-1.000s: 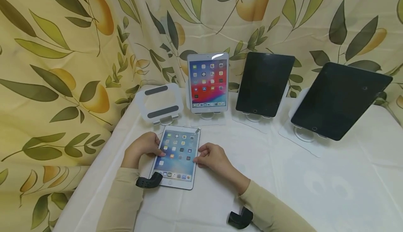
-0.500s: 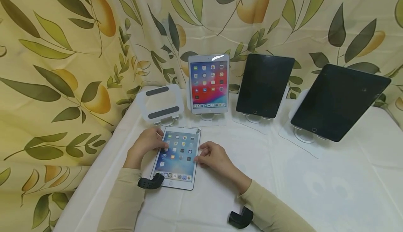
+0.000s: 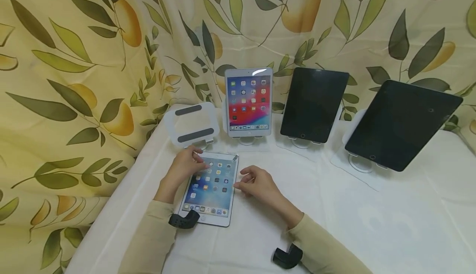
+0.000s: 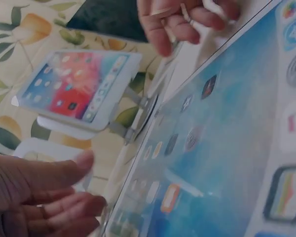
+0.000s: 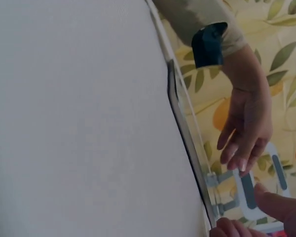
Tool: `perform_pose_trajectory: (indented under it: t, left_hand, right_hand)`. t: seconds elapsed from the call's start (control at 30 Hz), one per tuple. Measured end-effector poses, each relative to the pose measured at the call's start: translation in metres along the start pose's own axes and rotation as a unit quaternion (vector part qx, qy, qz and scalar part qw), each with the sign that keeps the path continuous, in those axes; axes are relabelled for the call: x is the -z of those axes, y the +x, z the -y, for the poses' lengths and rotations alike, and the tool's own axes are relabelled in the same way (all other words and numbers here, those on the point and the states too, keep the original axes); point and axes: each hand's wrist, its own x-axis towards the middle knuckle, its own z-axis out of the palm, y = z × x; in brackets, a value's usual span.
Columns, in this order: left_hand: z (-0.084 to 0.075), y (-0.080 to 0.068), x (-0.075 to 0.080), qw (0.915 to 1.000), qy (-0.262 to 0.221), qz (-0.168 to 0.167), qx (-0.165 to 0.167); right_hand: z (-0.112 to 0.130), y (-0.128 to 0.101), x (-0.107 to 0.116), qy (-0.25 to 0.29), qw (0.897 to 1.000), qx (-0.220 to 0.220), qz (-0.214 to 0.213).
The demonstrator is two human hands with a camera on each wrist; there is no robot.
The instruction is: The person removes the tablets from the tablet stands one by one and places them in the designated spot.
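A white-framed tablet lies face up on the white cloth, its screen lit with app icons on blue. A small dark tag marks its top right corner. My left hand hovers by the tablet's upper left corner; the left wrist view shows a gap between thumb and fingers, with nothing held. My right hand is beside the right edge, thumb close to it and fingers loosely bent. Whether that thumb touches the edge I cannot tell. In the right wrist view the tablet's thin edge shows side-on.
Behind the tablet stands a bare white stand with grey pads. Further right, stands hold a lit white tablet, a dark tablet and a larger tilted dark tablet. A leaf-patterned curtain hangs behind the table.
My left hand has slid up along the tablet's left side, from mid-height to its top corner. My right hand has stayed by the right edge. The tablet has barely moved.
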Motion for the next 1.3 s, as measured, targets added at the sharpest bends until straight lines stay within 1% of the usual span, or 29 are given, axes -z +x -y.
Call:
perform_pose_trajectory:
  t: [0.07, 0.13, 0.27, 0.33, 0.4, 0.53, 0.63, 0.77, 0.83, 0.93, 1.03, 1.13, 1.23, 1.3]
  left_hand:
    - [-0.004, 0.001, -0.006, 0.9997, -0.015, -0.019, -0.005]
    - [-0.008, 0.002, -0.011, 0.9982, -0.035, -0.045, -0.017]
    - [-0.014, 0.003, -0.019, 0.9918, -0.086, -0.084, -0.043]
    - [-0.017, 0.004, -0.021, 0.988, -0.108, -0.096, -0.055]
    - [-0.022, 0.004, -0.022, 0.9853, -0.122, -0.101, -0.065]
    - [-0.033, 0.006, -0.022, 0.9843, -0.123, -0.107, -0.069]
    - [-0.042, 0.009, -0.021, 0.985, -0.105, -0.115, -0.075]
    - [-0.051, 0.012, -0.021, 0.9848, -0.074, -0.122, -0.099]
    - [-0.054, 0.014, -0.022, 0.9832, -0.068, -0.126, -0.113]
    - [-0.058, 0.018, -0.024, 0.9773, -0.075, -0.142, -0.138]
    - [-0.061, 0.024, -0.027, 0.9662, -0.095, -0.169, -0.171]
    - [-0.064, 0.029, -0.03, 0.9564, -0.111, -0.188, -0.194]
    - [-0.068, 0.034, -0.032, 0.9523, -0.117, -0.196, -0.202]
    - [-0.069, 0.038, -0.034, 0.9525, -0.111, -0.199, -0.201]
  right_hand:
    - [0.002, 0.001, 0.006, -0.005, 1.0, -0.005, -0.01]
    - [0.003, 0.003, 0.012, -0.012, 1.0, 0.0, -0.021]
    - [0.007, 0.007, 0.025, -0.037, 0.998, 0.011, -0.041]
    - [0.008, 0.009, 0.032, -0.056, 0.997, 0.019, -0.05]
    - [0.009, 0.012, 0.039, -0.071, 0.995, 0.027, -0.062]
    - [0.012, 0.016, 0.052, -0.087, 0.992, 0.038, -0.085]
    - [0.015, 0.019, 0.06, -0.094, 0.991, 0.035, -0.092]
    - [0.016, 0.022, 0.067, -0.101, 0.989, 0.041, -0.101]
    - [0.016, 0.025, 0.07, -0.101, 0.987, 0.05, -0.116]
    - [0.016, 0.028, 0.075, -0.1, 0.981, 0.073, -0.147]
    - [0.016, 0.033, 0.079, -0.094, 0.975, 0.095, -0.175]
    - [0.017, 0.039, 0.082, -0.09, 0.969, 0.114, -0.2]
    - [0.018, 0.046, 0.086, -0.09, 0.962, 0.132, -0.219]
    - [0.018, 0.051, 0.089, -0.093, 0.959, 0.144, -0.223]
